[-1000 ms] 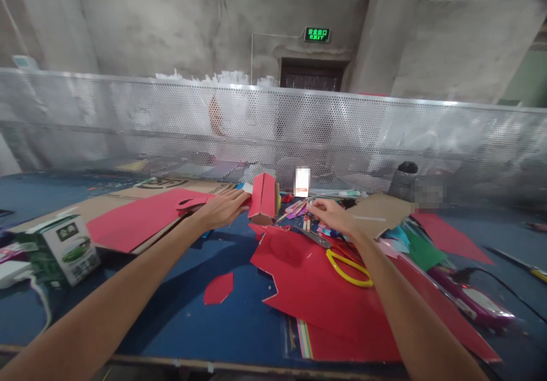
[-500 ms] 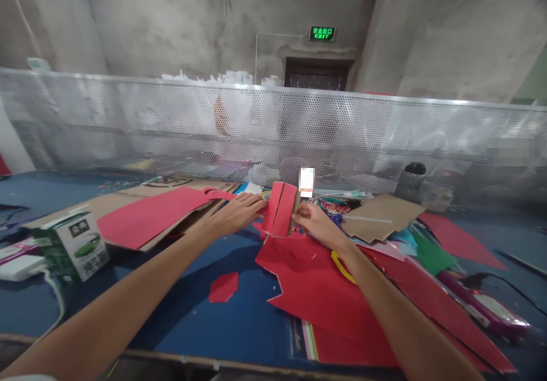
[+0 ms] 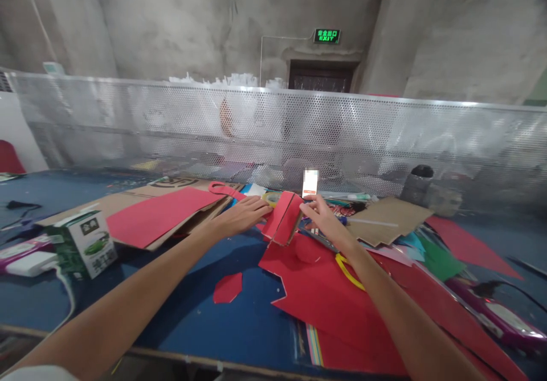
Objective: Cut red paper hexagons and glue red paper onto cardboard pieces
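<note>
A red-faced cardboard box piece (image 3: 282, 217), with a dark seam along its top and bare brown cardboard on its right side, is tilted between both hands. My left hand (image 3: 243, 216) grips its left edge, fingers closed and partly hidden behind it. On the opposite side, my right hand (image 3: 321, 220) pinches the upper right edge with thumb and fingers. Just below the piece spreads a cut red paper sheet (image 3: 337, 307). Scissors with yellow handles (image 3: 351, 273) rest on that sheet, partly behind my right forearm. Behind the piece, a roll of tape (image 3: 270, 199) is half covered.
Red paper on brown cardboard (image 3: 162, 213) lies at left, near a green-and-white carton (image 3: 88, 244). A small red offcut (image 3: 228, 288) lies in front. A lit phone (image 3: 310, 183) stands behind the hands. Brown cardboard (image 3: 391, 218) and a dark bottle (image 3: 419, 183) are right, before a perforated metal screen (image 3: 179, 113).
My right hand has left the clutter near the scissors and taken hold of the box piece's right side. The piece has come lower and tilted, with my left hand still on it.
</note>
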{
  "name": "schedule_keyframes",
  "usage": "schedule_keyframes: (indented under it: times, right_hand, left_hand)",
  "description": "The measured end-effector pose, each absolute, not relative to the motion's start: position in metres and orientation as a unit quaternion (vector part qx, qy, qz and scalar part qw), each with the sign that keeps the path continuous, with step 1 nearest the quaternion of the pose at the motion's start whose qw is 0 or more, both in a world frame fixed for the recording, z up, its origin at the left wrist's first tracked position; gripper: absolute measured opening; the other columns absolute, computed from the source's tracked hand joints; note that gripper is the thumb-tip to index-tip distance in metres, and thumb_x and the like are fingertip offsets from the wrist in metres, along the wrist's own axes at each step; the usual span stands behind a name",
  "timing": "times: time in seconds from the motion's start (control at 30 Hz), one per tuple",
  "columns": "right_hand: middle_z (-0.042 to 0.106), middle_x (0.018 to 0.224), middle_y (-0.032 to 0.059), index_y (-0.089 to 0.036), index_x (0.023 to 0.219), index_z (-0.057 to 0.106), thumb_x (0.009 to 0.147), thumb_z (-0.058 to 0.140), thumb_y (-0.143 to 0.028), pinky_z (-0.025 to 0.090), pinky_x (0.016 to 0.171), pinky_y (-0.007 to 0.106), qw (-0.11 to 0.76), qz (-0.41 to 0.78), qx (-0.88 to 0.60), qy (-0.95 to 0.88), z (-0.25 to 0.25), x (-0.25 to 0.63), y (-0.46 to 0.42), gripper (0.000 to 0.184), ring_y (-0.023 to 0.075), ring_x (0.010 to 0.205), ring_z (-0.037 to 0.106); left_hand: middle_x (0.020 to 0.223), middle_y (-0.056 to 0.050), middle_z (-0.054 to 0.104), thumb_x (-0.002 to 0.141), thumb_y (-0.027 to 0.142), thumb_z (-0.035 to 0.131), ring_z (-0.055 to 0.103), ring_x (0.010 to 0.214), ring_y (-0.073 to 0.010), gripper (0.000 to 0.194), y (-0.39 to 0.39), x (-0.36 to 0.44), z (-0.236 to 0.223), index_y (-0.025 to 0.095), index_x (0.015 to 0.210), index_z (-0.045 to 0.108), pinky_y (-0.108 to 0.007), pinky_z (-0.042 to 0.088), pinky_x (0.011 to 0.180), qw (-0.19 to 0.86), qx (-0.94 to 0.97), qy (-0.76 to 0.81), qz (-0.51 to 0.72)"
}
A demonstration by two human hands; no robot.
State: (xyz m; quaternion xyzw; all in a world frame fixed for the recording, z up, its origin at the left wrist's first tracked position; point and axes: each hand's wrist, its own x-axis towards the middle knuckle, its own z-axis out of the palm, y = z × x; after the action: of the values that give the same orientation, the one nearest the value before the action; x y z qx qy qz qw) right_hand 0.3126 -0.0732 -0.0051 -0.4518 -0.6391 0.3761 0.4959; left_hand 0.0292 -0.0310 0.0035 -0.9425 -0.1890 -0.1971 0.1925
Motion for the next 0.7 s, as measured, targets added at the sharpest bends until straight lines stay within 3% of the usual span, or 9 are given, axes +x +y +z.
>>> schedule_keyframes:
  times: [0.13, 0.47, 0.7]
  right_hand:
    - [0.061, 0.127, 0.0106, -0.024, 0.129, 0.051, 0.084, 0.069, -0.053, 0.062, 0.072, 0.029, 0.457, 0.384, -0.461, -0.656, -0.003, 0.307, -0.079, 0.057, 0.0225, 0.107, 0.065]
    - [0.069, 0.114, 0.0058, -0.03, 0.125, 0.055, 0.088, 0.068, -0.057, 0.063, 0.06, 0.03, 0.428, 0.498, -0.449, -0.607, -0.008, 0.309, -0.081, 0.048, 0.0218, 0.09, 0.071]
    - [0.069, 0.106, 0.0047, -0.028, 0.118, 0.057, 0.091, 0.065, -0.057, 0.064, 0.062, 0.032, 0.425, 0.527, -0.455, -0.578, -0.01, 0.315, -0.076, 0.04, 0.0193, 0.082, 0.069]
  left_hand:
    - [0.118, -0.015, 0.068, 0.107, 0.028, 0.044, 0.059, 0.111, -0.027, 0.027, -0.033, 0.032, 0.004, 0.018, 0.126, 0.06, -0.043, 0.048, 0.102, 0.195, -0.95, -0.166, -0.178]
    - [0.127, -0.013, 0.067, 0.104, 0.018, 0.049, 0.057, 0.127, -0.0257, 0.031, -0.036, 0.036, -0.002, 0.021, 0.133, 0.059, -0.044, 0.044, 0.112, 0.183, -0.956, -0.142, -0.181]
    - [0.14, -0.013, 0.063, 0.107, 0.03, 0.046, 0.055, 0.132, -0.0263, 0.038, -0.035, 0.032, 0.005, 0.023, 0.144, 0.052, -0.045, 0.043, 0.112, 0.195, -0.935, -0.193, -0.223]
